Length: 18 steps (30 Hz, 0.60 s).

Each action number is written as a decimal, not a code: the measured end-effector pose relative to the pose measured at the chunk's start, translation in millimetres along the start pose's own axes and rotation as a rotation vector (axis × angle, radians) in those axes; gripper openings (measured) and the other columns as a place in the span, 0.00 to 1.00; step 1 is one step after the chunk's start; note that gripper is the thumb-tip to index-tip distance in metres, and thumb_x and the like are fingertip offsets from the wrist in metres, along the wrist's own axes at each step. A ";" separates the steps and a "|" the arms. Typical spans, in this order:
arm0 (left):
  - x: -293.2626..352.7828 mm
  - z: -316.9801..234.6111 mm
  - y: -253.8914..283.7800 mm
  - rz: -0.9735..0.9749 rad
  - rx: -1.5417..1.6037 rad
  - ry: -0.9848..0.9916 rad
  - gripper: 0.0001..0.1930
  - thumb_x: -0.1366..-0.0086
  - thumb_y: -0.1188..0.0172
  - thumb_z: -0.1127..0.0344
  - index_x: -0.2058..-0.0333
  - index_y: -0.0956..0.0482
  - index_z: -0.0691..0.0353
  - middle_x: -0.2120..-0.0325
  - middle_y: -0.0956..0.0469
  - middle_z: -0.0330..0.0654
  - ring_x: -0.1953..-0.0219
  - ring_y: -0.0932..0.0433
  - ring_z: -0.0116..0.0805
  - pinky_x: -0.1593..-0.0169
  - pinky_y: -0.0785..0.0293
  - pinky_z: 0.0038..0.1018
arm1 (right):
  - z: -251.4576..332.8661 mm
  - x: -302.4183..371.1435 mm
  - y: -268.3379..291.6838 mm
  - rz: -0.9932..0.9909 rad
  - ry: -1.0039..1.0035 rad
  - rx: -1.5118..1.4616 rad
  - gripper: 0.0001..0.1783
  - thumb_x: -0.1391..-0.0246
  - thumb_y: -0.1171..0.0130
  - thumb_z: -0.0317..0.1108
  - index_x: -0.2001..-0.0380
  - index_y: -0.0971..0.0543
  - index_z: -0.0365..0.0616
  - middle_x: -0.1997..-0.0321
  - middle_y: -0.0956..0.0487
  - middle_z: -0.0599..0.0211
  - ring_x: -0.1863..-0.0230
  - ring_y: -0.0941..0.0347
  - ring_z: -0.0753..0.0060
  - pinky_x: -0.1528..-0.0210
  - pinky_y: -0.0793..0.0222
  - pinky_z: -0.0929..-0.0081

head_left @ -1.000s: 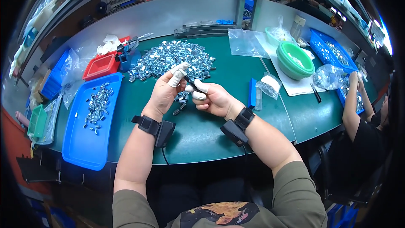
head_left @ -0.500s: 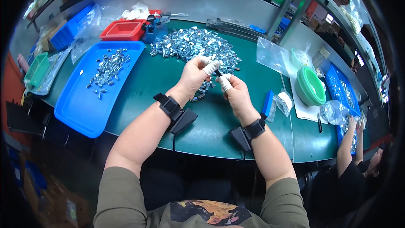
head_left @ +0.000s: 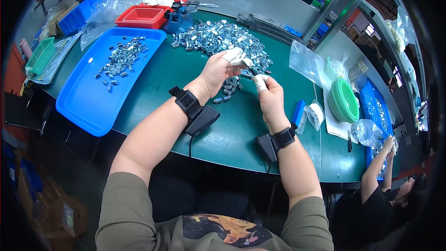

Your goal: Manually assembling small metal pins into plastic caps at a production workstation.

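Observation:
My left hand (head_left: 218, 69), white coverings on its fingertips, is closed in a pinch over the near side of a heap of small shiny metal cylinders (head_left: 223, 37). A small metal part (head_left: 247, 62) shows at its fingertips, partly hidden. To the right, my right hand (head_left: 272, 95), also with white-covered fingertips, grips a thin dark rod-like tool (head_left: 252, 70) that points up and left toward the metal part. Whether the rod touches the part I cannot tell. Several loose cylinders (head_left: 226, 98) lie on the green table below my left hand.
A blue tray (head_left: 83, 111) with more cylinders stands at left. Behind it are a red bin (head_left: 141, 16) and a blue clamp-like device holding a micrometer (head_left: 179, 18). At right are green bowls (head_left: 343, 100), a plastic bag (head_left: 304, 62) and a co-worker's hands (head_left: 390, 146) at a blue tray.
My hands have drawn slightly apart, the right one moving right, so more of the dark rod shows between them. The whole view has shifted a little.

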<state>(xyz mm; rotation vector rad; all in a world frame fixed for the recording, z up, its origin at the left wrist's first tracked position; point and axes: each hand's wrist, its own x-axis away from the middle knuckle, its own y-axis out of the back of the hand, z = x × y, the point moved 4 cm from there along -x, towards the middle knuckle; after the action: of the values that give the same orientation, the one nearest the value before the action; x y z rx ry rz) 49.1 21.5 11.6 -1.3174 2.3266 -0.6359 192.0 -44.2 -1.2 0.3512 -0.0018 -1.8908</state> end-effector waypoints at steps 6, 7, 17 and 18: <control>-1.7 3.7 -0.1 0.014 -0.002 0.059 0.17 0.38 0.53 0.55 0.57 0.31 0.60 0.64 0.25 0.41 0.59 0.27 0.31 0.59 0.33 0.23 | -3.2 -2.8 5.1 -0.023 -0.014 -0.051 0.07 0.49 0.47 0.34 0.68 0.24 0.43 0.82 0.36 0.85 0.84 0.48 0.92 0.83 0.54 0.90; -1.8 3.8 -0.1 0.015 -0.003 0.061 0.17 0.38 0.53 0.55 0.57 0.31 0.60 0.64 0.25 0.41 0.59 0.27 0.31 0.59 0.33 0.23 | -5.6 -3.8 7.3 -0.055 -0.017 -0.044 0.07 0.49 0.47 0.34 0.68 0.24 0.43 0.82 0.35 0.85 0.84 0.48 0.92 0.83 0.55 0.90; -2.7 3.0 4.8 -0.074 -0.020 0.023 0.15 0.39 0.53 0.55 0.60 0.30 0.58 0.65 0.25 0.38 0.62 0.26 0.30 0.60 0.33 0.23 | -0.9 -0.5 6.6 -0.076 0.083 -0.031 0.10 0.51 0.44 0.33 0.68 0.24 0.37 0.77 0.29 0.80 0.77 0.41 0.90 0.75 0.44 0.87; -2.6 2.7 5.4 -0.116 -0.021 0.000 0.13 0.39 0.53 0.56 0.62 0.29 0.57 0.66 0.25 0.37 0.63 0.25 0.28 0.61 0.33 0.22 | -2.4 -0.3 6.2 -0.063 0.070 -0.006 0.10 0.51 0.44 0.32 0.67 0.24 0.37 0.77 0.29 0.79 0.77 0.40 0.89 0.75 0.43 0.87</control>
<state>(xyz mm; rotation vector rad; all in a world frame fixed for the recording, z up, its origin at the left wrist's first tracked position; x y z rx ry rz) 48.1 25.7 6.6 -1.4696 2.2759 -0.6494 198.3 -45.6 -2.3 0.4171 0.0628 -1.9396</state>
